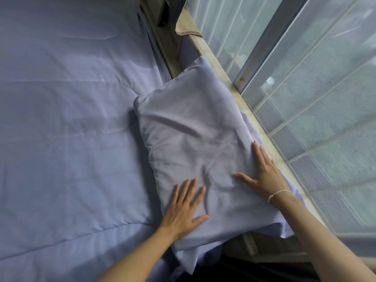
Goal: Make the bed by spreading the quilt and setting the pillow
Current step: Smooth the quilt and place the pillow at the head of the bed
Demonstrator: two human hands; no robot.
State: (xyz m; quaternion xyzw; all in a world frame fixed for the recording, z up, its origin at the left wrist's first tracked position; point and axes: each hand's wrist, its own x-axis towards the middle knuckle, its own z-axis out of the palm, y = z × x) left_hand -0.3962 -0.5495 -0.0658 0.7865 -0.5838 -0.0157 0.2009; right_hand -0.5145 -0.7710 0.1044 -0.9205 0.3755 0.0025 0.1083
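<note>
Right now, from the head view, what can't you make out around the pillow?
- Far side of the spread lavender quilt: cut off by the frame's left edge.
- Bed under the lavender fabric pillow: hidden by it.
- Pillow beneath both flat hands (left hand, right hand): covered.

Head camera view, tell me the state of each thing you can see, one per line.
Pillow: lying on the bed by the window, case wrinkled.
Quilt: spread flat.
Left hand: open, flat on the pillow.
Right hand: open, flat on the pillow.
Window: screen mesh across it.
</note>
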